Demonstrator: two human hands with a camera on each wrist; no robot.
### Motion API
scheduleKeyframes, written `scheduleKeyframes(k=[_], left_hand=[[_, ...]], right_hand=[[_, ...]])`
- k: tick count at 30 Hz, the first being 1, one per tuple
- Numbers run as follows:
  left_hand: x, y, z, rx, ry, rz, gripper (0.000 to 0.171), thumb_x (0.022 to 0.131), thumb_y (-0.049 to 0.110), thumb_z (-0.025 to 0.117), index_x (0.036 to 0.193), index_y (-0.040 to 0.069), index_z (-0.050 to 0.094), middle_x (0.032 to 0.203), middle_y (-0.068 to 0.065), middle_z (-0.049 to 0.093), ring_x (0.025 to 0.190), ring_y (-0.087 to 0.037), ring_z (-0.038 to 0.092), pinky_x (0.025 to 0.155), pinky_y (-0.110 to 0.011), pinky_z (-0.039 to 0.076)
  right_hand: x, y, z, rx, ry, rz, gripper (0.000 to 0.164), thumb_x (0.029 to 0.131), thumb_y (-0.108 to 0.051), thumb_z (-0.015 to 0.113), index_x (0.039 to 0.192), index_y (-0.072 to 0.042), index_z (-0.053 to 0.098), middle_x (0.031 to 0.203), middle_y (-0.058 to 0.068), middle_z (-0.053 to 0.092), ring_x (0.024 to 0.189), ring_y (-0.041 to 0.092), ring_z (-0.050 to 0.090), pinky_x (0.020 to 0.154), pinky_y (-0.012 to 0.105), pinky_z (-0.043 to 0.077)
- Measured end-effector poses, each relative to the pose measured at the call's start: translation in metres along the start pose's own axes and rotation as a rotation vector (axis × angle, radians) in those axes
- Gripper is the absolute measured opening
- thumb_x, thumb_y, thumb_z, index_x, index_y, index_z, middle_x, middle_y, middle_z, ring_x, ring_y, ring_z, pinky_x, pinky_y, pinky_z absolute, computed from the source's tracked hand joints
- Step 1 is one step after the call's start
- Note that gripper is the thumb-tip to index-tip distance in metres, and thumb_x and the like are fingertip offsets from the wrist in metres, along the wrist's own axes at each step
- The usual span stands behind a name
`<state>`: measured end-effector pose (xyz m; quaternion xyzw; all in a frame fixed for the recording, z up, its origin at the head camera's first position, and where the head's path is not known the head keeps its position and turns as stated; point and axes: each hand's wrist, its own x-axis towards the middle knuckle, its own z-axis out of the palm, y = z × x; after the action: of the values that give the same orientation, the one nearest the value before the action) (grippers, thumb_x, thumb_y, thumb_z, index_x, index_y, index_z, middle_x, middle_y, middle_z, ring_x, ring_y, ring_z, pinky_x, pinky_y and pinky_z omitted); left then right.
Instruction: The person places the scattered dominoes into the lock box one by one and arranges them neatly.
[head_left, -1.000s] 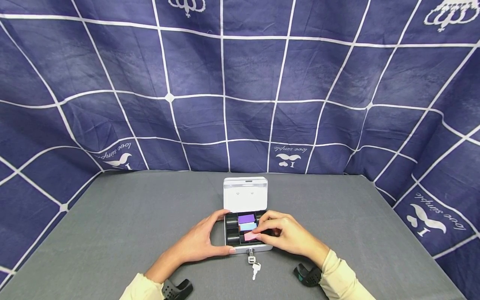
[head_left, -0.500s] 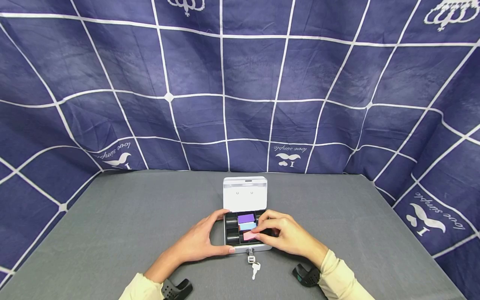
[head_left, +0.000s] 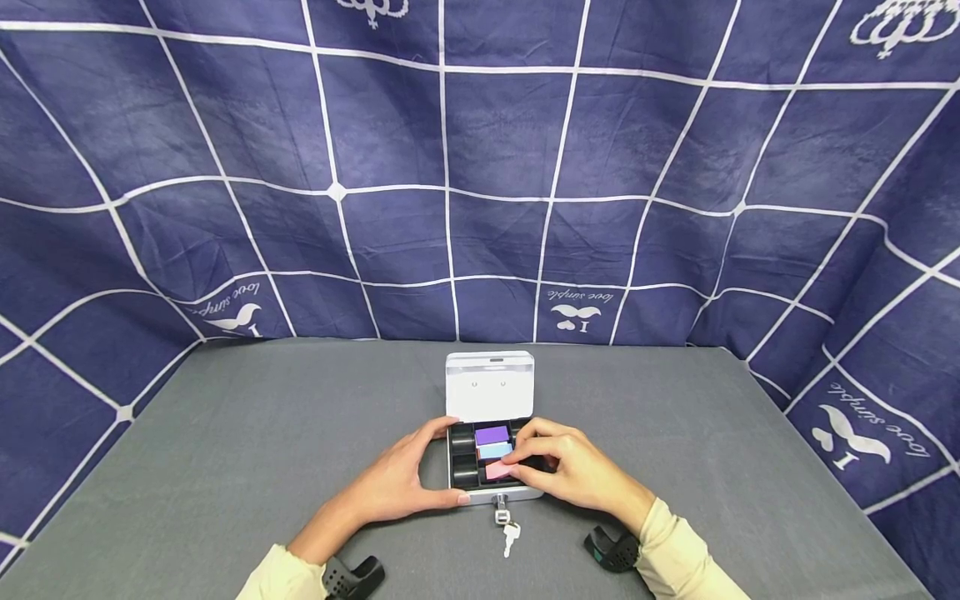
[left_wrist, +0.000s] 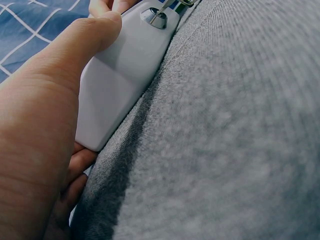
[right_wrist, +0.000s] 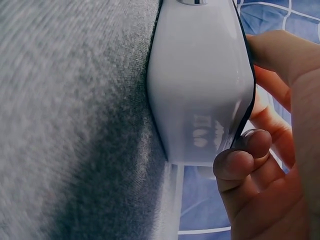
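A small white cash box (head_left: 490, 400) stands with its lid raised. Its black tray (head_left: 465, 475) is divided into compartments. Down the middle column lie a purple block (head_left: 491, 435), a light blue block (head_left: 493, 451) and, nearest the front, a pink block (head_left: 497, 471). Thumb and forefinger of my right hand (head_left: 576, 468) pinch the pink block at its right end; its other fingers reach over the box's right side. My left hand (head_left: 393, 482) grips the box's left end, thumb on the front wall (left_wrist: 115, 95), fingers at the back corner.
A key (head_left: 511, 537) hangs at the lock on the box's front, over the grey tabletop (head_left: 300, 417). Behind the table hangs a blue cloth with white lines (head_left: 495, 150). Dark wrist straps (head_left: 613, 550) sit below the cuffs.
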<state>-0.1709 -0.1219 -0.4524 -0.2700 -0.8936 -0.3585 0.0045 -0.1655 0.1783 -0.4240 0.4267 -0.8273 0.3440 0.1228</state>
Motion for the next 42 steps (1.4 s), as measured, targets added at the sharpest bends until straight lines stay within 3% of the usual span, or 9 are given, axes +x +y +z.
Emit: scheduleKeyframes(k=[10, 31, 42], left_hand=[[0.0006, 0.0008, -0.0005, 0.005, -0.001, -0.005, 0.095, 0.072, 0.069, 0.083, 0.150, 0.033, 0.041, 0.137, 0.005, 0.061, 0.126, -0.023, 0.059, 0.102, -0.052, 0.049], [-0.0004, 0.0004, -0.0005, -0.003, -0.003, -0.013, 0.095, 0.072, 0.069, 0.082, 0.150, 0.034, 0.042, 0.138, 0.005, 0.061, 0.127, -0.024, 0.059, 0.103, -0.053, 0.048], [0.0000, 0.0017, -0.0018, -0.010, -0.013, -0.024, 0.096, 0.072, 0.068, 0.083, 0.151, 0.032, 0.042, 0.141, 0.004, 0.060, 0.129, -0.025, 0.058, 0.104, -0.053, 0.048]], right_hand=[[0.0011, -0.0012, 0.0002, -0.018, 0.010, -0.021, 0.017, 0.091, -0.014, 0.080, 0.105, -0.023, 0.081, 0.102, -0.012, 0.064, 0.073, 0.002, 0.055, 0.062, 0.008, 0.042], [-0.0016, 0.0018, 0.0071, -0.012, 0.038, 0.049, 0.016, 0.090, -0.020, 0.082, 0.104, -0.028, 0.080, 0.100, -0.015, 0.065, 0.071, -0.002, 0.051, 0.060, 0.011, 0.041], [-0.0012, 0.0017, 0.0064, -0.006, 0.050, 0.034, 0.014, 0.091, -0.020, 0.081, 0.104, -0.026, 0.080, 0.100, -0.013, 0.065, 0.069, 0.001, 0.052, 0.059, 0.010, 0.040]])
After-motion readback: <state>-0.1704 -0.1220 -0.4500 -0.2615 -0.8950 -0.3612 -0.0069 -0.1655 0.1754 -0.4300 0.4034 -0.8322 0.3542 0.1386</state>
